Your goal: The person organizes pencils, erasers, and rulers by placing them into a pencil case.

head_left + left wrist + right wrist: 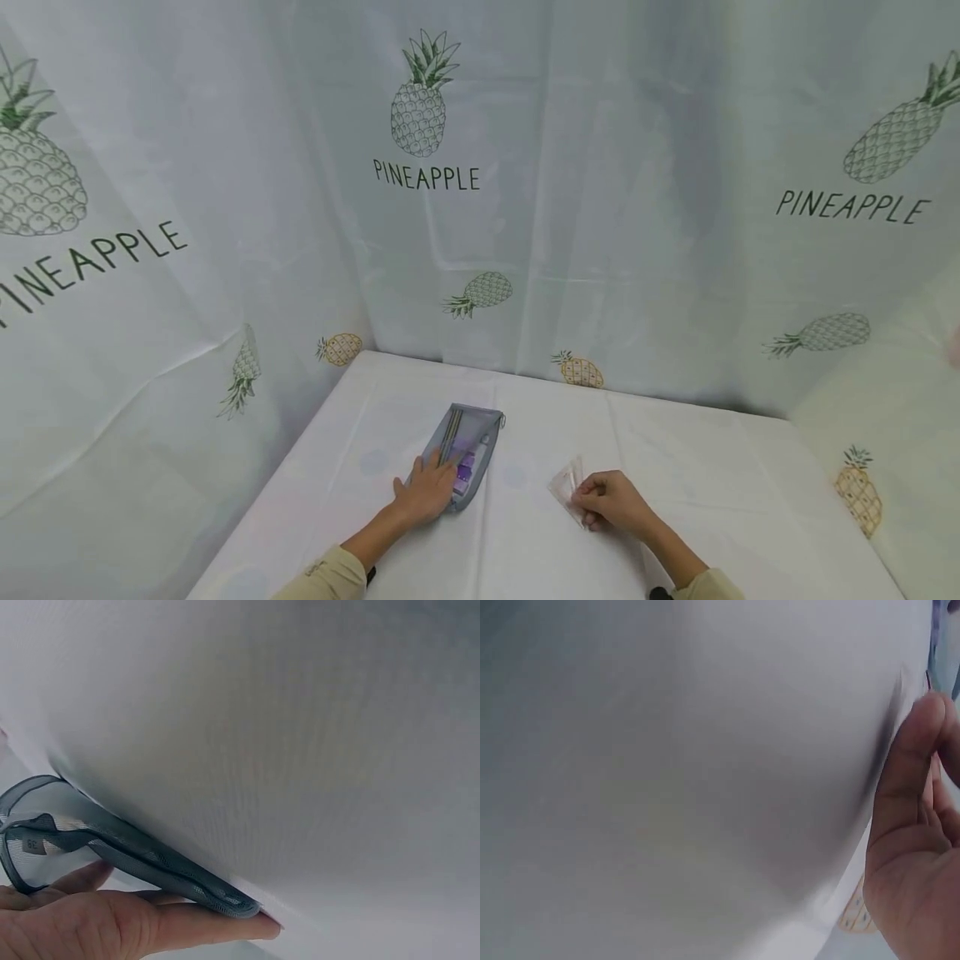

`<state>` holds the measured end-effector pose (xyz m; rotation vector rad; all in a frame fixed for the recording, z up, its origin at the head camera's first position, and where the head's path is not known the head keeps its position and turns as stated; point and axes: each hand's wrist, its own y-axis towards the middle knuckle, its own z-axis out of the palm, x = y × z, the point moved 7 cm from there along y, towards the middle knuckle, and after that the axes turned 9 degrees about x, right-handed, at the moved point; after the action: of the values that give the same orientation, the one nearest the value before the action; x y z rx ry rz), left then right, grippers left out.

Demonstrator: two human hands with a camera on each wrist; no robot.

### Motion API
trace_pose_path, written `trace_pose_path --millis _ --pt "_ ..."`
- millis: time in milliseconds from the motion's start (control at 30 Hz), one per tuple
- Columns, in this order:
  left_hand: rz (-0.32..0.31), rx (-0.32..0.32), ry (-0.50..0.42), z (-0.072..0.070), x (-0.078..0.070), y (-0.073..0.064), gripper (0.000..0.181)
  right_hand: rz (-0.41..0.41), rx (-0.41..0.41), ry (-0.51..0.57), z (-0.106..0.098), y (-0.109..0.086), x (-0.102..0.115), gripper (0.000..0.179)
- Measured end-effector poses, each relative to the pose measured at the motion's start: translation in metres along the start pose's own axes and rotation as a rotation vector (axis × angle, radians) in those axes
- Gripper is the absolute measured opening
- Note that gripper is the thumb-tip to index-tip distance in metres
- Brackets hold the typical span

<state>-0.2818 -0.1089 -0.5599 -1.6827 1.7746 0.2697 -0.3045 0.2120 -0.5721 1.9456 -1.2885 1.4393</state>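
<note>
A grey mesh pencil case (480, 467) lies flat on the table, with pencils and purple items showing through it. My left hand (429, 490) rests on its near left part, fingers spread and straight. In the left wrist view the pencil case (150, 855) is seen edge-on beside the left hand (112, 922). To the right, my right hand (611, 502) pinches a clear triangular set square (564, 483) between thumb and fingers, low over the tabletop. The right wrist view shows the right hand (915, 825) with thumb and finger bent together; the set square is mostly hidden there.
A white cloth covers the table (720, 500). Pale curtains (630, 167) printed with pineapples hang along the back and both sides, meeting the table's far edge.
</note>
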Motion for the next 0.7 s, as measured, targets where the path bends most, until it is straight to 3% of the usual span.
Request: trace_pose_path --millis 300,700 --pt "-0.009 0.011 -0.014 0.000 0.002 0.000 0.053 0.027 -0.085 0.178 0.029 0.033 0.022 0.023" --pt "-0.006 0.000 -0.031 -0.002 0.002 -0.001 0.053 0.028 0.016 0.364 0.084 0.081 0.045 0.025"
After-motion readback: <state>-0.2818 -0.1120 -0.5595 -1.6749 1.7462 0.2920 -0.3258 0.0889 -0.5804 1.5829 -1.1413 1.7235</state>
